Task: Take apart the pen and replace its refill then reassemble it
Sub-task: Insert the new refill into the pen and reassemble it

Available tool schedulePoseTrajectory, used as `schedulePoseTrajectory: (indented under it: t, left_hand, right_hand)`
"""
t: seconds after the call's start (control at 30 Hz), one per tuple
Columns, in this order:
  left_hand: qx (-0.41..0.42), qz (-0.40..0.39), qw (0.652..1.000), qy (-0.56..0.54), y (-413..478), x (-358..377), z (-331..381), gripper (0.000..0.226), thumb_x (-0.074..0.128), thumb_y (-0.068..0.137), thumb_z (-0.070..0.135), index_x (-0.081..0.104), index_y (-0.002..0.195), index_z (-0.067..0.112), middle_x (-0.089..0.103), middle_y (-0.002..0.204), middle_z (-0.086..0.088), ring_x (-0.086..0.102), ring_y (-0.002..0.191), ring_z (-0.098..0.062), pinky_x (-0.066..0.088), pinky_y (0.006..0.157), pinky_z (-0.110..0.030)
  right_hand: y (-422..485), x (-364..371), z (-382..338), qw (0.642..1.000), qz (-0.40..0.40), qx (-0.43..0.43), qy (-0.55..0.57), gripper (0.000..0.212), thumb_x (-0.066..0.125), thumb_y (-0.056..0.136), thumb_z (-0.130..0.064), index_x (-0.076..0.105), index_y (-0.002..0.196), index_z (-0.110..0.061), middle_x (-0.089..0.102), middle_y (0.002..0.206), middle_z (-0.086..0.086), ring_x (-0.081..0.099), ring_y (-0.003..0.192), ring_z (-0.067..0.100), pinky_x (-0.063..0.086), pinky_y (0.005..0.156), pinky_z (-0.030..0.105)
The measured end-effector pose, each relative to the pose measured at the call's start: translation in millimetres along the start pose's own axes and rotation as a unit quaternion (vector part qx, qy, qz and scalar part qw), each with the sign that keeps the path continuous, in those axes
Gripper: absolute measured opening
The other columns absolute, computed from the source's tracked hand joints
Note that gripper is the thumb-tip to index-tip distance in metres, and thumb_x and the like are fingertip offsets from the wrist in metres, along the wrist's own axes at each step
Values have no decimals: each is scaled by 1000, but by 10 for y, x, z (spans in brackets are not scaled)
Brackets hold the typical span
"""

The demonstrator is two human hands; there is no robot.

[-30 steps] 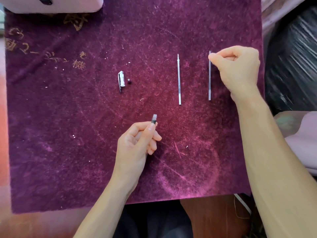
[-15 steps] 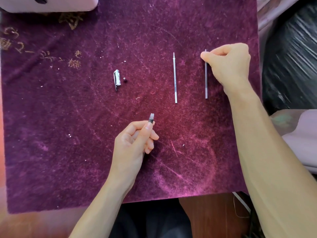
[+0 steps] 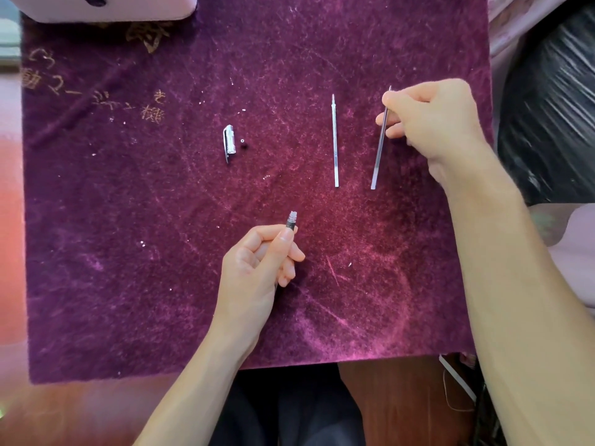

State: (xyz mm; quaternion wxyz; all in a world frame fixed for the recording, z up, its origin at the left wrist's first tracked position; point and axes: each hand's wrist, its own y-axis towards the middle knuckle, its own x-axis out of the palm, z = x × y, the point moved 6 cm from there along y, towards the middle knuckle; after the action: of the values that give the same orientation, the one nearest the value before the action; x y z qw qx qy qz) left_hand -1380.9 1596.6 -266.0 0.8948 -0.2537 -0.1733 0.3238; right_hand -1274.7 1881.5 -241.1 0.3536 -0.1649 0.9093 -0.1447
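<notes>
Home tabletop, purple velvet cloth (image 3: 128,252)

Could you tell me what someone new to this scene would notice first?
Probably the right hand, pinching the tip end of a thin refill so that it tilts at the purple cloth's right side, beside a second refill lying flat. Nearer the person, the left hand grips a pen barrel.

left hand (image 3: 257,262) curled in pinch, right hand (image 3: 431,120) pinching, forearms extended
</notes>
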Motion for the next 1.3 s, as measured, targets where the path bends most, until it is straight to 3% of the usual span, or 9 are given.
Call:
schedulePoseTrajectory:
  t: [0.13,0.37,0.9,1.3]
  left_hand:
    - [5,2,1000,8,-67,-66,-14,15,62,101,26,75,96,22,72,78,-3,56,59,-6,48,56,-16]
    - [1,4,1000,18,-207,-206,-68,14,62,101,27,74,97,20,72,77,-2,57,60,-7,47,56,-17]
    - [29,-15,999,41,-432,-362,-173,9,64,100,23,72,99,18,74,77,0,60,61,-6,49,57,-17]
    - [39,-25,998,40,-509,-397,-194,8,65,100,18,72,98,17,74,76,1,59,59,-6,49,57,-18]
  right_hand:
    - [-354,136,56,982,-50,36,179,18,74,97,-34,80,86,-20,83,80,-6,68,63,1,44,58,15]
    - [-979,450,205,911,-84,100,392,8,74,102,-20,79,98,-15,81,80,-3,65,61,2,44,54,14]
    - [-1594,661,535,880,-37,159,445,11,72,103,-22,76,108,-14,84,95,1,73,73,4,51,62,14]
    - [-1701,576,557,888,-23,146,434,7,73,103,-21,77,105,-17,85,94,0,74,74,3,51,65,13]
